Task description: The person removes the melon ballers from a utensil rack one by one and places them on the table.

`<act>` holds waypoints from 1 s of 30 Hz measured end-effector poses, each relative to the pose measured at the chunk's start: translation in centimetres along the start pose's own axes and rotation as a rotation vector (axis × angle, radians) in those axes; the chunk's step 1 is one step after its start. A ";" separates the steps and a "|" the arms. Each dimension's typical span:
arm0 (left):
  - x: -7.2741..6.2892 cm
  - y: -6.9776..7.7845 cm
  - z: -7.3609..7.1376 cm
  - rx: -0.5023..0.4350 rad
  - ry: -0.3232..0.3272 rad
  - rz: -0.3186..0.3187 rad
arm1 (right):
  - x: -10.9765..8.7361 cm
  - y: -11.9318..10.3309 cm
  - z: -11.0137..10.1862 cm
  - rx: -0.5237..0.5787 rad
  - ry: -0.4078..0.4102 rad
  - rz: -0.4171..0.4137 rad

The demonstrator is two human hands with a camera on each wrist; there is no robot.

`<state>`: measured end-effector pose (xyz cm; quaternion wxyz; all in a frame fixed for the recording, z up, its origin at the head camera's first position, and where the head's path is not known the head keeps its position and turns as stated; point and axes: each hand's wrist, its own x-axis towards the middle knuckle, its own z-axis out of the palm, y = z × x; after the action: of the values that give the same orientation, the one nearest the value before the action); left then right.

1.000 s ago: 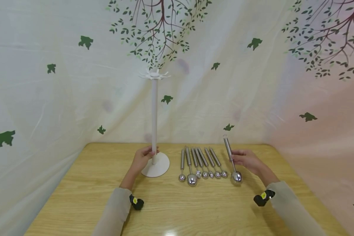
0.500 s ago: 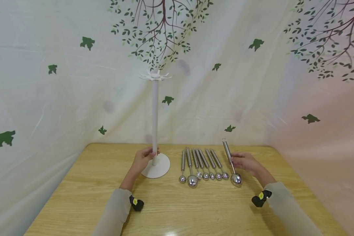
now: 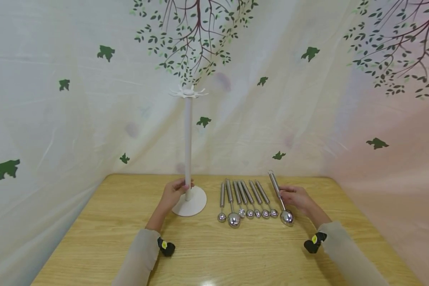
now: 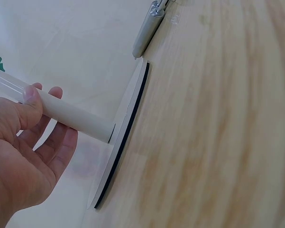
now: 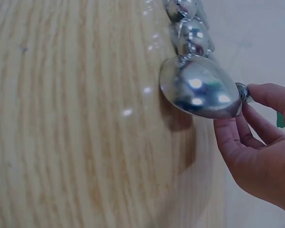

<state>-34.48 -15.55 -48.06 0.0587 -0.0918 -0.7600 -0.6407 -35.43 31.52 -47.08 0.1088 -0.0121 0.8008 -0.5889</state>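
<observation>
My left hand [image 3: 174,193] grips the white post of an upright stand [image 3: 188,137] just above its round base; thumb and fingers wrap the post in the left wrist view [image 4: 80,115]. A ring of white hooks [image 3: 188,92] tops the stand, with nothing hung on it. With thumb and fingers, my right hand [image 3: 298,198] pinches a large steel scoop [image 3: 286,217] around the lower end of its handle. Its rounded bowl [image 5: 199,88] faces up, and a shadow lies beside it. Whether the bowl touches the table, I cannot tell. To its left lie several smaller steel scoops [image 3: 250,213].
One big scoop [image 3: 234,219] lies second from the left in the row, its bowl toward me. The wooden table [image 3: 207,254] ends at a pale cloth backdrop [image 3: 146,119] printed with leaves. Bare wood stretches in front of the row and left of the stand.
My right hand has shifted slightly left, bringing the held scoop closer to the row. The scoop's handle end has come down a little. My left hand stays on the post.
</observation>
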 end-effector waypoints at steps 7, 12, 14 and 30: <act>-0.1 0.2 0.0 -0.012 -0.015 0.014 | 0.0 0.8 0.5 0.054 0.025 -0.113; -0.2 0.2 0.1 -0.014 -0.010 0.011 | 0.4 0.6 1.3 -0.028 0.100 -0.018; -0.1 0.2 0.1 -0.008 -0.007 0.009 | 0.5 0.6 1.5 -0.049 0.115 0.010; 0.0 0.2 0.2 -0.002 0.002 -0.016 | 0.7 0.4 2.4 -0.082 0.192 0.011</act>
<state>-34.40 -15.28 -47.92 0.0540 -0.0851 -0.7602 -0.6418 -35.64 29.32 -48.27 0.0340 0.0442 0.8310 -0.5535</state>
